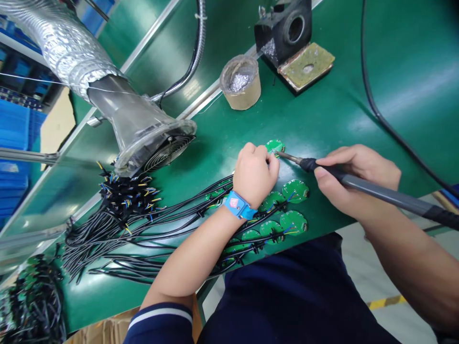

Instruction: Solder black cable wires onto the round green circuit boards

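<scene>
My right hand (353,174) is closed round the grey handle of a soldering iron (380,188). The iron's tip meets a round green circuit board (275,146) on the bench. At that board's left edge my left hand (255,169) is closed in a pinch; its fingers hide what is between them. A blue wrist strap (239,205) circles my left wrist. Several more round circuit boards (294,222) lie in rows nearer my body, with black cables (168,234) running left from them and thin coloured wires at their ends.
A fume extraction hood (154,138) on a silver duct reaches in from the left. Behind the work stand a tub with solder bits (241,91) and an iron holder (283,33) with a yellow sponge (307,67). A cable bundle (125,196) lies left on the green bench (358,124).
</scene>
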`<state>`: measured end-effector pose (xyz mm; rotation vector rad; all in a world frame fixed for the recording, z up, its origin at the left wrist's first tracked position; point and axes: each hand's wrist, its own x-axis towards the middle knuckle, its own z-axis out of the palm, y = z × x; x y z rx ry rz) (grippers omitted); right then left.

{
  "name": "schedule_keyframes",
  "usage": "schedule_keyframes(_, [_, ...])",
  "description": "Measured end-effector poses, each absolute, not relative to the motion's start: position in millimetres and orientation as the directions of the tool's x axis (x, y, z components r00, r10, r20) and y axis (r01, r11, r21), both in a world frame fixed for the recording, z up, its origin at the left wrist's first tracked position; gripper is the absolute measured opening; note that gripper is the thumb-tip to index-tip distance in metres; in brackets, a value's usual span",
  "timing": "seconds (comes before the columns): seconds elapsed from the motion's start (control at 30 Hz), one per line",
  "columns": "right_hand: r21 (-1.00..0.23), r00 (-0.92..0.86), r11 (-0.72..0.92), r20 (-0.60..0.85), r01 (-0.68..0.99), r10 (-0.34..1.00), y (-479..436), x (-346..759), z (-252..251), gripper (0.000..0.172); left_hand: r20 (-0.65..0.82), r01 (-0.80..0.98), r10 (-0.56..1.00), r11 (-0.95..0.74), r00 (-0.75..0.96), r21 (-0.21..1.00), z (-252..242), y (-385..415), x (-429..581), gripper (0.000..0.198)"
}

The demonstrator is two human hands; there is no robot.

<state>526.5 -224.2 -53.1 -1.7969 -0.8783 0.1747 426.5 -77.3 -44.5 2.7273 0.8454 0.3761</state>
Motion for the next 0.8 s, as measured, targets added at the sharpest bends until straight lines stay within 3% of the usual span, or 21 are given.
schedule_keyframes(0.17, [-0.876, 0.727, -0.144, 0.278, 0.460, 0.628, -223.4, 526.2, -54.8, 0.008, 0.125, 0.534, 0.611, -0.760, 0.782, 0.370, -41.3, -75.8, 428.1, 0.022])
schedule_keyframes(0.37, [-0.924, 0.788, 0.005, 0.329, 0.383, 0.520, -224.6, 531.0, -55.4, 0.010, 0.069, 0.545, 0.626, -0.724, 0.777, 0.423, -37.6, -72.8, 429.2, 0.021])
schedule_keyframes(0.63, [-0.894, 0.760, -0.130, 0.278, 0.428, 0.587, -220.4, 529.3, -52.8, 0.011, 0.030, 0.500, 0.614, -0.669, 0.789, 0.550, -33.7, -64.8, 427.5, 0.010])
schedule_keyframes(0.8, [-0.869, 0.743, -0.189, 0.257, 0.458, 0.617, -218.5, 528.7, -51.9, 0.012, 0.004, 0.512, 0.606, -0.674, 0.795, 0.533, -32.2, -62.1, 427.5, 0.011])
